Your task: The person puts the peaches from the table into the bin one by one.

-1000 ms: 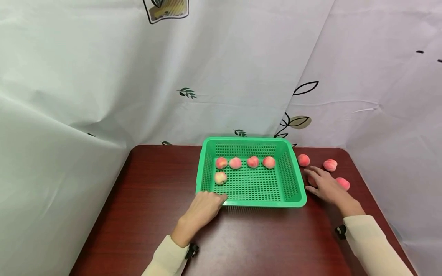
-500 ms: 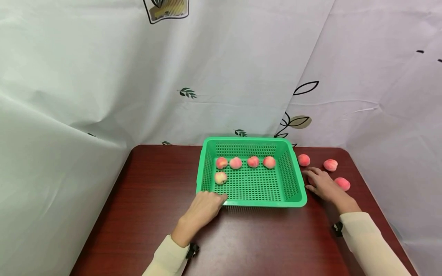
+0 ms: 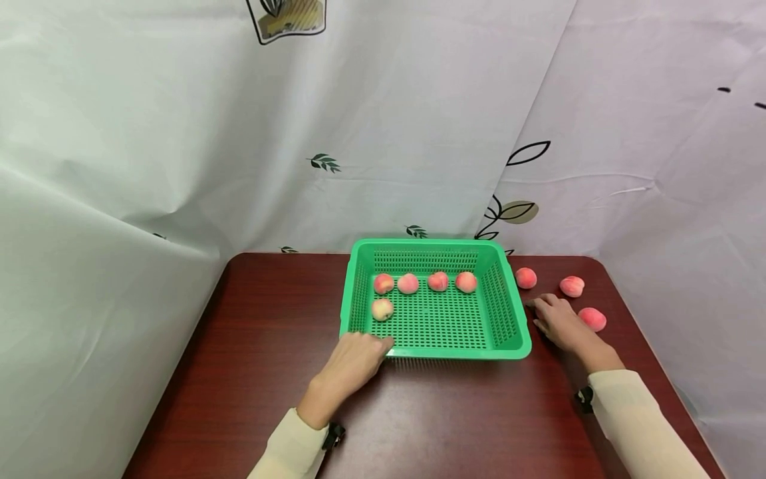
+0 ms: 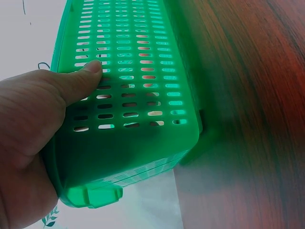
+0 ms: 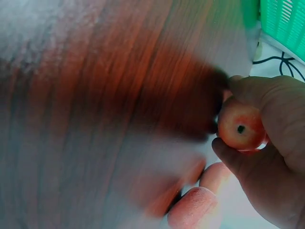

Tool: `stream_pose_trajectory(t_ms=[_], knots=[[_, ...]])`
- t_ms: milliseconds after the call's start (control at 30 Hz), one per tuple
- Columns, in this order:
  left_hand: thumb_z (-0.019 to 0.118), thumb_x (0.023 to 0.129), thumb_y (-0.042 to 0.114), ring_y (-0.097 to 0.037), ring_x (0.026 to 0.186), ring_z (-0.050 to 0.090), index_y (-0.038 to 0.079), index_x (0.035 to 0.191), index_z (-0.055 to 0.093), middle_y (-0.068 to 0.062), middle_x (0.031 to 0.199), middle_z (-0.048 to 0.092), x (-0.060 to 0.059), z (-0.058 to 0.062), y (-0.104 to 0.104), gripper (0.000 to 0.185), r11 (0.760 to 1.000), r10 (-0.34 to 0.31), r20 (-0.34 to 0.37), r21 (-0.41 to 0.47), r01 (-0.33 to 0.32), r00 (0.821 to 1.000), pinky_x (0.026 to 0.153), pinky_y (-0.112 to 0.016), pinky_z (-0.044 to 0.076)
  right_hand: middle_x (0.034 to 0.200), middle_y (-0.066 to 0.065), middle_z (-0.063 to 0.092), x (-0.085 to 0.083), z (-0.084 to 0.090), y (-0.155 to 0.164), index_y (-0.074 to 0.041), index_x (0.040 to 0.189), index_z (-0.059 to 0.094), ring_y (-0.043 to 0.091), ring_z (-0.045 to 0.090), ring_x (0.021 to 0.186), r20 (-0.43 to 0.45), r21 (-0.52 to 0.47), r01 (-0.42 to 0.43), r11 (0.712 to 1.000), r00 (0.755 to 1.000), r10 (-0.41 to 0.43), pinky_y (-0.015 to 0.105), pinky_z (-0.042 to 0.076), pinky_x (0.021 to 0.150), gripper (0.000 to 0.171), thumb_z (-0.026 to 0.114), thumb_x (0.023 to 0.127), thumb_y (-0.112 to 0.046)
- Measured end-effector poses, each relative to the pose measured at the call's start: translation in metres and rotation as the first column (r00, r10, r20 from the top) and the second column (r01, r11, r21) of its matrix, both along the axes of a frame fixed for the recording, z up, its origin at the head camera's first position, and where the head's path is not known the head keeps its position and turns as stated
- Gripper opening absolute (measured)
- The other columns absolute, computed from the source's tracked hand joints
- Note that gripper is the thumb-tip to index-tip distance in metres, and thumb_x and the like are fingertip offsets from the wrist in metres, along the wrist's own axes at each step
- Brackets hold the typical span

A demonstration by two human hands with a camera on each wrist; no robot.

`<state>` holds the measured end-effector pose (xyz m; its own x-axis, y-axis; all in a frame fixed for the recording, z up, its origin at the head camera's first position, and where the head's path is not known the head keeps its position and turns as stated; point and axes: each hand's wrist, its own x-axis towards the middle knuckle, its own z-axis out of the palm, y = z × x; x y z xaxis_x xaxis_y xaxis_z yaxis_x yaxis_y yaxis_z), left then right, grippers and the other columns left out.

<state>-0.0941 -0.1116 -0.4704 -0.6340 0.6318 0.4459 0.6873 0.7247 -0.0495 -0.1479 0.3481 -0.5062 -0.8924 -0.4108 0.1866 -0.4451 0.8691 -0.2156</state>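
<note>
My left hand [image 3: 357, 359] grips the near left corner of a green plastic basket [image 3: 455, 354]; in the left wrist view its thumb [image 4: 86, 78] lies against the slotted outer wall. Inside the basket, several peaches [image 3: 438, 281] form a row toward the back, and a paler peach [image 3: 382, 309] sits in front at the left. Just right of the basket, my right hand [image 3: 559, 320] bends over the table. The right wrist view shows its thumb and fingers around a peach [image 5: 240, 125] close to the tabletop; the head view has that peach hidden beneath the hand.
Around the right hand lie loose peaches: one beside the basket's right wall [image 3: 526, 278], another toward the back corner [image 3: 572, 287], and a third by the knuckles [image 3: 592, 319]. Behind the dark red wooden table [image 3: 269, 319] hangs a white patterned cloth [image 3: 383, 133].
My right hand's fingers have drawn in around the peach, which has gone out of sight in the head view. The left hand and basket stay where they were.
</note>
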Motion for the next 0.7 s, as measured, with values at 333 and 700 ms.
stream_pose_trajectory(t_ms=[333,700], knots=[[0.068,0.079,0.0,-0.005,0.056,0.01,0.022,0.061,0.036,0.011,0.062,0.008,0.0001,-0.0016,-0.0003,0.043,1.0,0.001,0.022,-0.007,-0.001,1.0,0.049,-0.022,0.006,0.107,0.027,0.061,0.0003,-0.0024,0.0016,0.004,0.11,0.063,0.047,0.059,0.095,-0.028,0.001,0.004,1.0,1.0,-0.004,0.063,0.049,0.085,0.028,0.074,0.085,0.004],[0.068,0.079,0.0,-0.005,0.055,0.011,0.022,0.061,0.036,0.012,0.062,0.008,-0.0003,-0.0011,-0.0005,0.042,1.0,0.0,0.019,-0.004,0.0,1.0,0.048,-0.022,0.006,0.106,0.031,0.056,0.0006,0.004,-0.0019,0.007,0.108,0.056,0.051,0.057,0.092,0.034,0.027,0.067,0.997,0.997,-0.068,0.065,0.046,0.085,0.024,0.069,0.09,0.0]])
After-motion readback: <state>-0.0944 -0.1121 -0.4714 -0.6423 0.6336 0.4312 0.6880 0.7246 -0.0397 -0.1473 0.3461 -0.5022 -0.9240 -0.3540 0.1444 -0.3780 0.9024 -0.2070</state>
